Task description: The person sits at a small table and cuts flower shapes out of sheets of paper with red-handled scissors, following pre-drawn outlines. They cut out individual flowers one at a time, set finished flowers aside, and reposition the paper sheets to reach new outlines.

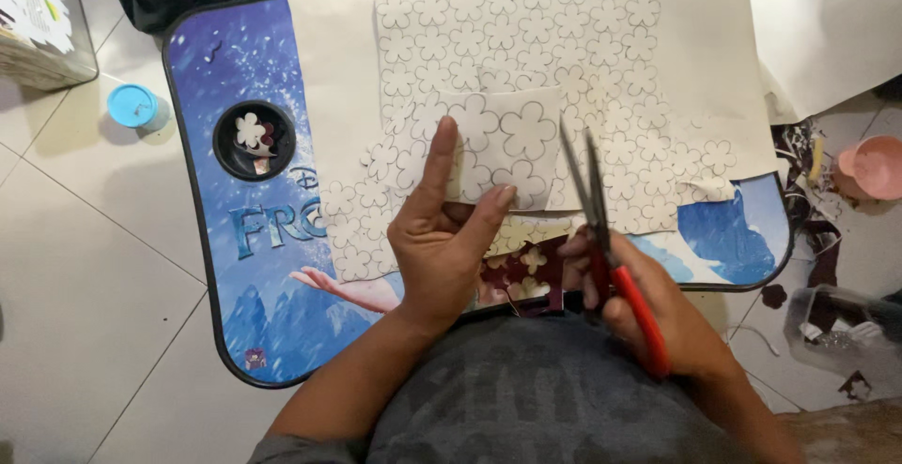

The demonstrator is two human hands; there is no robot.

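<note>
Head view: our left hand [442, 239] pinches the flower card [503, 149], and just right of it our right hand [658, 309] grips the scissors [601, 229], blades pointing away.

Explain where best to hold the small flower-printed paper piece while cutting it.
Pinch the paper piece at its lower left edge, coming from below as the left hand does. The scissors in the right hand approach its right edge, so that side stays free.

Between the left fingers [442, 159] sits matt paper [507, 145], beside the right fingers [620, 309] dark metal scissors [592, 192] with glossy red plastic handles, over a glossy printed desk [254, 239].
</note>
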